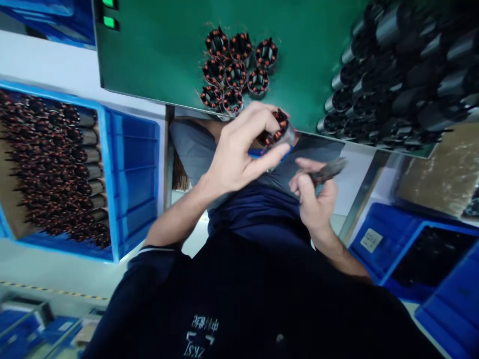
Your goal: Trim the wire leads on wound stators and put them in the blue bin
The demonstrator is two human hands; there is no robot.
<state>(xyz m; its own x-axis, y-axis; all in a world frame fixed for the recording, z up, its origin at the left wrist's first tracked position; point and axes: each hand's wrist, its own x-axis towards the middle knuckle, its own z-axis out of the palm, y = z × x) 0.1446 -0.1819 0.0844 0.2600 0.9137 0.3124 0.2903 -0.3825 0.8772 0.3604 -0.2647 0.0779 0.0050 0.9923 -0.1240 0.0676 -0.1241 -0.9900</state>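
Green bench (157, 55), left fingers (259, 120) holding stator (282, 130)

Med-dim light, dk shirt (262, 284) nr blk, tool (331, 170) sl. blurred, edges stretched.

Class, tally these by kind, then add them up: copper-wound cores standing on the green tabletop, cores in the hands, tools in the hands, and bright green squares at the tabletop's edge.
Tabletop cores: 8
Held core, left hand: 1
Tool, right hand: 1
Green squares: 2
Total: 12
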